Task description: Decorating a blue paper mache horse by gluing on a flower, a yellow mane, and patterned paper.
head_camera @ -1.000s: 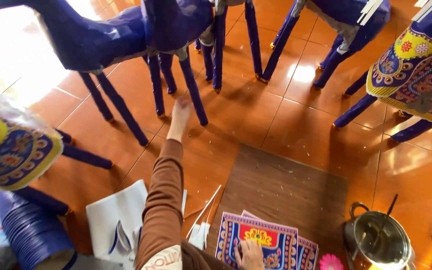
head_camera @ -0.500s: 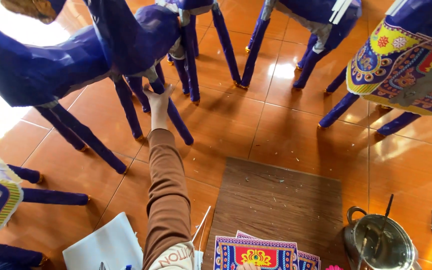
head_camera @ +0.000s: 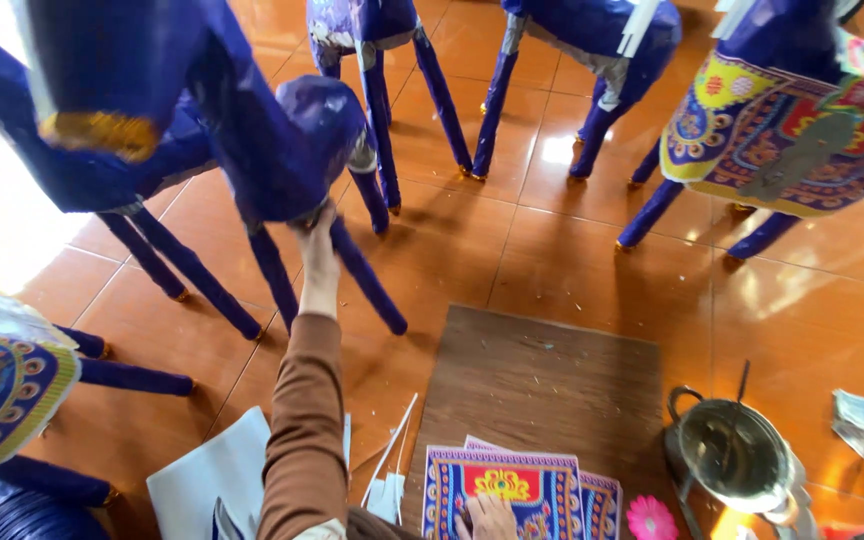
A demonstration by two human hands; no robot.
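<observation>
My left hand (head_camera: 317, 255), in a brown sleeve, reaches forward and grips the underside of a blue paper horse figure (head_camera: 252, 130) between its legs. My right hand (head_camera: 490, 518) rests flat at the bottom edge of the view on a stack of colourful patterned paper sheets (head_camera: 512, 485). The sheets lie on the near end of a brown wooden board (head_camera: 552, 370) on the orange tiled floor.
More blue paper horses (head_camera: 592, 50) stand around, one at right with a patterned saddle cloth (head_camera: 792, 140), another at left (head_camera: 2, 400). A metal pot with a brush (head_camera: 737, 455) sits right of the board. White paper (head_camera: 207, 485), thin sticks (head_camera: 392, 455) and a pink flower (head_camera: 650, 518) lie near me.
The view has tilted and moved closer. The blue horse has come toward me with my left hand under it. My right hand stays on the patterned sheets.
</observation>
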